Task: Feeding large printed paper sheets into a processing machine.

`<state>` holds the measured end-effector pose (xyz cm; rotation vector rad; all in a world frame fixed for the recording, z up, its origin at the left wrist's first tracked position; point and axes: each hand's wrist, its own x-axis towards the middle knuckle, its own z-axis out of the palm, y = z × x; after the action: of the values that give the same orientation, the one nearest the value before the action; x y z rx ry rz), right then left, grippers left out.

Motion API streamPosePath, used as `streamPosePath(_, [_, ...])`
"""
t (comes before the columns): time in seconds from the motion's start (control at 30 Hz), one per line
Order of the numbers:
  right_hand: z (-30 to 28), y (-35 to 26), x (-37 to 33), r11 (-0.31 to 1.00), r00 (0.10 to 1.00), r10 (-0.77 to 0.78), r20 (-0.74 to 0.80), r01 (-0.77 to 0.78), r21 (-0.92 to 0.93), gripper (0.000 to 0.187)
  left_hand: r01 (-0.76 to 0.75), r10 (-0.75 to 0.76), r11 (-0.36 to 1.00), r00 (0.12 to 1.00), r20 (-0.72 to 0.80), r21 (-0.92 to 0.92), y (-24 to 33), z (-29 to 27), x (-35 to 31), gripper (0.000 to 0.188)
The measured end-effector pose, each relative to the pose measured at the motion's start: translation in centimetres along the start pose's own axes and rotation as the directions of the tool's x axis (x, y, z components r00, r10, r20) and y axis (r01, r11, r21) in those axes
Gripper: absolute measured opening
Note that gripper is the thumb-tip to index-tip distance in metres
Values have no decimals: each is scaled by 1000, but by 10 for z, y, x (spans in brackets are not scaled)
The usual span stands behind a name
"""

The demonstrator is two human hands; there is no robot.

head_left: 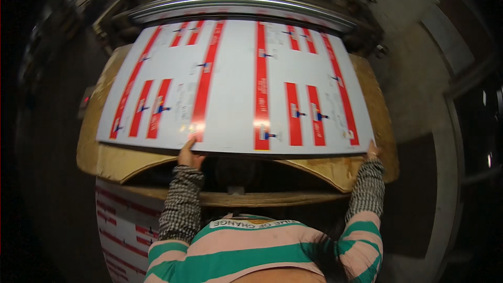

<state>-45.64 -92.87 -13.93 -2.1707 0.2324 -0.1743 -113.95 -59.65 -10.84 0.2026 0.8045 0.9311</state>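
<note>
A large white printed sheet (238,84) with red bands and small blue marks lies over the wooden feed table, its far edge at the metal roller. My left hand (188,155) grips the sheet's near edge, left of its middle, with a fingertip on top and the other fingers partly hidden below. At the near right corner, my right hand (372,151) holds the same sheet between thumb and fingers, much of it hidden by the edge. Both forearms wear black-and-white checked sleeve covers.
The wooden table (105,160) has a curved cut-out on my side. Across the far end runs a shiny metal roller (246,2) of a machine. Below left stand more red-and-white printed sheets (123,230). Concrete floor (403,26) lies to the right.
</note>
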Motion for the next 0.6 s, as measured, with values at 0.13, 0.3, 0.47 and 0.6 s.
streamPosePath(0.13, [54, -128, -275, 879, 850, -455, 266, 476, -15, 43, -107, 118, 993, 964, -239, 56, 33, -47, -46, 43])
streamPosePath(0.3, [100, -179, -543, 99, -357, -745, 564, 777, 622, 76, -77, 79, 997, 975, -207, 18, 39, -33, -45, 45])
streamPosePath(0.47, [72, -182, -623, -98, -674, -396, 624, 706, 701, 67, -116, 115, 993, 988, -101, -3, 34, -41, -52, 34])
streamPosePath(0.6, [80, -204, -604, -31, -775, -80, 627, 630, 776, 21, 55, -72, 993, 985, 155, 109, 28, -67, -55, 26])
